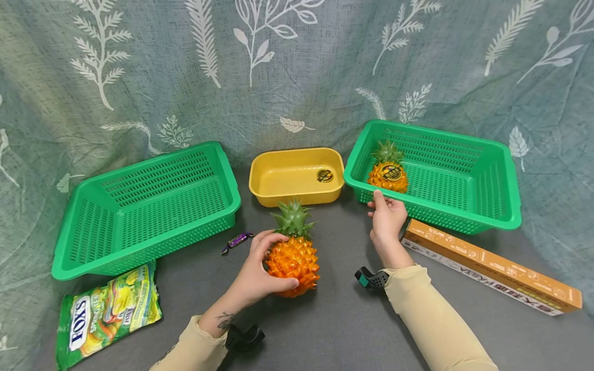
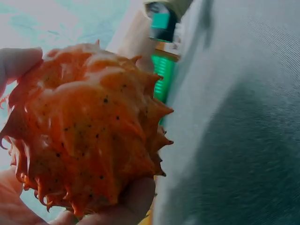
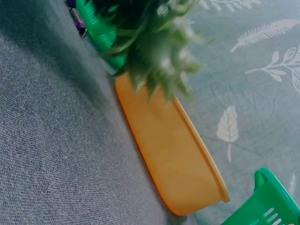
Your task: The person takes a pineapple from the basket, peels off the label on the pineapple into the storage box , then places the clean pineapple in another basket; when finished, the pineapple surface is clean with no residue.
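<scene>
A glossy orange pineapple (image 1: 294,263) with a green leafy crown stands in the middle of the table area in the head view. My left hand (image 1: 260,265) grips it from the left, thumb at the front and fingers behind. Its spiky, dark-speckled base (image 2: 89,136) fills much of the left wrist view. My right hand (image 1: 389,219), fingers loosely bent, is at the near rim of the right green basket (image 1: 498,206). Inside that basket, close behind the fingertips, is another pineapple (image 1: 389,172) with a dark round label. The right wrist view shows no hand, only the blurred crown (image 3: 161,56) nearby.
A yellow tub (image 1: 297,198) with a round sticker sits between the right basket and a left green basket (image 1: 171,234). A purple-wrapped candy (image 1: 238,240) lies near the left hand. At far left is a FOX'S candy bag (image 1: 111,314); at right, a long orange box (image 1: 492,265).
</scene>
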{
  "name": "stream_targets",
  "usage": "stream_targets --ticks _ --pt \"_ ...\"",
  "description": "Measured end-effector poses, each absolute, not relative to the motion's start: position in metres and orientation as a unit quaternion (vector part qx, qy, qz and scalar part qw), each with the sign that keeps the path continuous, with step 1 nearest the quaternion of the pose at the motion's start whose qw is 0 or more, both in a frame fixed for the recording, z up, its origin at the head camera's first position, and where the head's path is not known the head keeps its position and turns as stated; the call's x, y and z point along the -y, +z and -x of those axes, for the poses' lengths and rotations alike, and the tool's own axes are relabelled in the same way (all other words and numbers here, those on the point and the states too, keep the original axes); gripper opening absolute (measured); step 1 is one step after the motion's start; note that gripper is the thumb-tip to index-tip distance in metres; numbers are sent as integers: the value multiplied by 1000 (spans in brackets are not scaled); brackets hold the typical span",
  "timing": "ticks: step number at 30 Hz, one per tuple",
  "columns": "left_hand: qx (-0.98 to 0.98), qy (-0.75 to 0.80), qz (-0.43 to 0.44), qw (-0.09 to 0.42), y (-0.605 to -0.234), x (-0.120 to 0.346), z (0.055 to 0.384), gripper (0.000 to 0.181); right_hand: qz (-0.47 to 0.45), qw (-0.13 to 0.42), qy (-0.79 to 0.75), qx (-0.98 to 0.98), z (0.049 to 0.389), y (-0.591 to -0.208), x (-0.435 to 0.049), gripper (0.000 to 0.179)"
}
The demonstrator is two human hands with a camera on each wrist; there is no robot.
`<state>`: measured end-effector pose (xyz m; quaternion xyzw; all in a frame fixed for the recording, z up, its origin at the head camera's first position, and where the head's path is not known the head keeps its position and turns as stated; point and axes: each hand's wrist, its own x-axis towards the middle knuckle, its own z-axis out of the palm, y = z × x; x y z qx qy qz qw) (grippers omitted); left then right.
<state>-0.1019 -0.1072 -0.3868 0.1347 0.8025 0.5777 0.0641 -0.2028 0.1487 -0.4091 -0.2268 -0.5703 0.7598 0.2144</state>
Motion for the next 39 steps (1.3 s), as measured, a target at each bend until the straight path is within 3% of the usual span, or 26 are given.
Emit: stream_targets --ticks 9,15,25,31,39 --pt "-797 567 -206 31 -351 126 96 68 228 217 758 571 203 -409 -149 11" --pt "-797 562 -221 -23 -316 143 104 69 232 215 758 571 204 -410 -149 10" --pt "-735 660 -150 -36 -270 188 139 61 230 213 757 574 203 -409 -148 10" --pt "-751 655 -72 -42 -275 216 168 54 233 214 752 579 203 -408 -149 11" --pt "-862 506 9 -28 -294 244 192 60 235 211 754 576 202 -407 -149 12"
